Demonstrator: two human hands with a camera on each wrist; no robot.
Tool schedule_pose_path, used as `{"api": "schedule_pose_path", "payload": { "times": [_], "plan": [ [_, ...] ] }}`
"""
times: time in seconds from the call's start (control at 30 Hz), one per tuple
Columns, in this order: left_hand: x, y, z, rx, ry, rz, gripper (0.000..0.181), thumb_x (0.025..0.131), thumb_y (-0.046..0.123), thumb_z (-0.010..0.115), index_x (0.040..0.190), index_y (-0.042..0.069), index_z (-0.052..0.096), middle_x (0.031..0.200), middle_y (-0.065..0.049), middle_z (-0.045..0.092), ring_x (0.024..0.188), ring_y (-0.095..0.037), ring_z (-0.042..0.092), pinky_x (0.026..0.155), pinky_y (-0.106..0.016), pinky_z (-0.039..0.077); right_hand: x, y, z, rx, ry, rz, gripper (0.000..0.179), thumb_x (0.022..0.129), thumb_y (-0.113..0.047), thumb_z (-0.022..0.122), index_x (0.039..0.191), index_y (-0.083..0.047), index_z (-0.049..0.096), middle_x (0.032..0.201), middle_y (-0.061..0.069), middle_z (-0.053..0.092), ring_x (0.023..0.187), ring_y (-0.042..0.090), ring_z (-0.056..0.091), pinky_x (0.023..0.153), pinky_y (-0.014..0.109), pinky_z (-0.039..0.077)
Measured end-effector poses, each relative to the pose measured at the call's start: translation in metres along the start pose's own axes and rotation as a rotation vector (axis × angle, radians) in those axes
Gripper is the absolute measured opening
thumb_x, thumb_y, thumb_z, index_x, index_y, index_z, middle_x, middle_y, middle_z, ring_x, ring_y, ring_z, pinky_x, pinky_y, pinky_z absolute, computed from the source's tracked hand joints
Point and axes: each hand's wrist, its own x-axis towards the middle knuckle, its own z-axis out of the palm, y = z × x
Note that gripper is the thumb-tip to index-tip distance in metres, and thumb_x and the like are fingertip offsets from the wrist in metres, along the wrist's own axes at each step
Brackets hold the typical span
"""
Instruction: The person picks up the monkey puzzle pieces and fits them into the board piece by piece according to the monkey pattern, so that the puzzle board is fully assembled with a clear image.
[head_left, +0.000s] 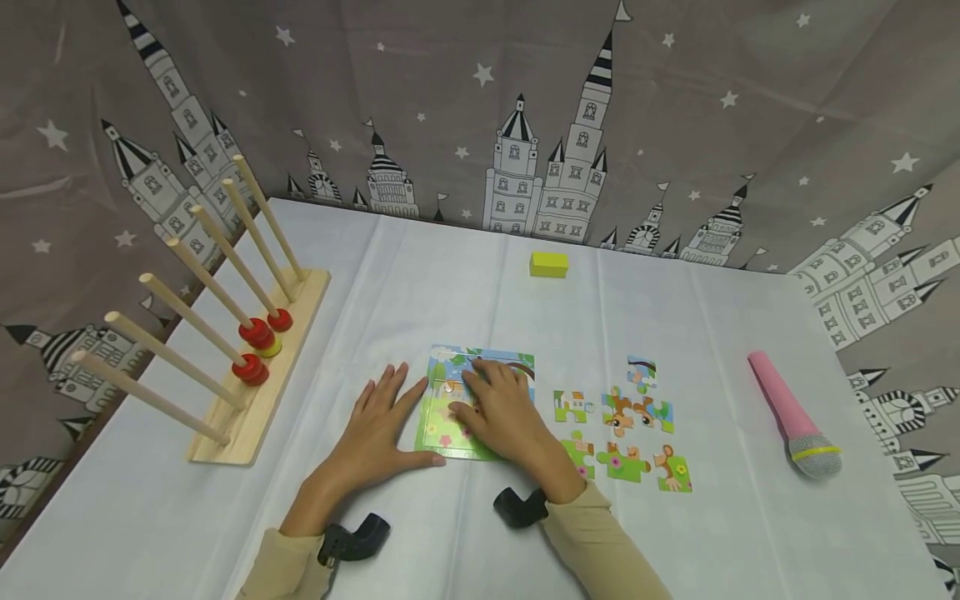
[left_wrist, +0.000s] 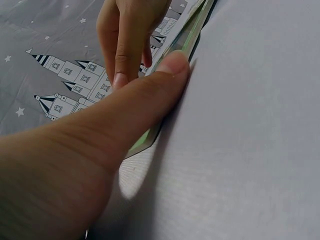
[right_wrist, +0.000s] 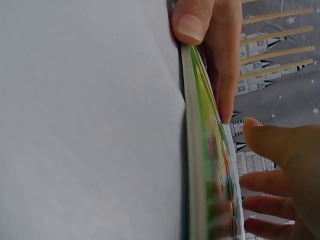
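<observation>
A jigsaw puzzle tray [head_left: 463, 452] with a green and blue meadow picture lies flat at the middle of the table. My left hand [head_left: 375, 437] steadies it, with the thumb along its front edge and the straight fingers spread beside its left edge. In the left wrist view the thumb [left_wrist: 172, 65] touches the tray's rim. My right hand [head_left: 501, 410] is over the tray's right half, fingers spread and reaching onto the picture, covering part of it. Right of the tray lie several loose puzzle pieces [head_left: 624, 463], some showing a brown animal's face.
On the left stands a wooden peg rack [head_left: 296, 333] with red rings [head_left: 250, 369] and a yellow ring. A yellow block [head_left: 548, 265] sits at the back. A pink toy microphone [head_left: 783, 400] lies on the right. Behind the table hangs a grey castle-print cloth [head_left: 435, 75].
</observation>
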Motion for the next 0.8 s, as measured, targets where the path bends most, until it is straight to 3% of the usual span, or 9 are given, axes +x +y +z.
{"api": "schedule_pose_path", "payload": {
  "times": [0.17,0.27,0.47,0.8],
  "plan": [
    [0.000,-0.001,-0.001,0.006,-0.027,-0.023,0.102,0.061,0.060,0.071,0.142,0.013,0.032,0.151,-0.018,0.015,0.141,-0.035,0.006,0.113,-0.051,0.004,0.001,0.008,-0.008,0.083,0.055,0.003,0.046,0.089,-0.039,0.054,0.121,-0.007,0.057,0.130,0.012,0.051,0.123,0.028,0.043,0.101,0.053,0.030],
    [0.001,-0.001,0.000,0.002,-0.029,-0.031,0.102,0.060,0.061,0.072,0.141,0.013,0.032,0.151,-0.018,0.014,0.141,-0.035,0.006,0.113,-0.050,0.004,0.001,0.018,-0.015,0.140,0.096,0.047,0.039,0.088,-0.034,0.057,0.116,-0.006,0.061,0.124,0.012,0.056,0.119,0.027,0.047,0.100,0.052,0.030],
    [0.001,0.000,0.000,-0.009,-0.022,-0.041,0.103,0.059,0.060,0.073,0.141,0.013,0.033,0.152,-0.017,0.014,0.141,-0.034,0.006,0.113,-0.050,0.003,-0.005,0.051,-0.037,0.181,0.193,0.194,0.031,0.087,-0.028,0.060,0.108,-0.006,0.065,0.110,0.011,0.064,0.107,0.029,0.056,0.094,0.051,0.037],
    [0.001,-0.001,0.001,-0.004,-0.012,-0.033,0.103,0.059,0.060,0.073,0.141,0.013,0.033,0.151,-0.018,0.015,0.141,-0.035,0.007,0.113,-0.050,0.004,-0.035,0.123,-0.067,0.272,0.259,0.480,0.031,0.088,-0.024,0.058,0.110,-0.002,0.062,0.111,0.018,0.059,0.104,0.032,0.054,0.088,0.045,0.046]
  ]
}}
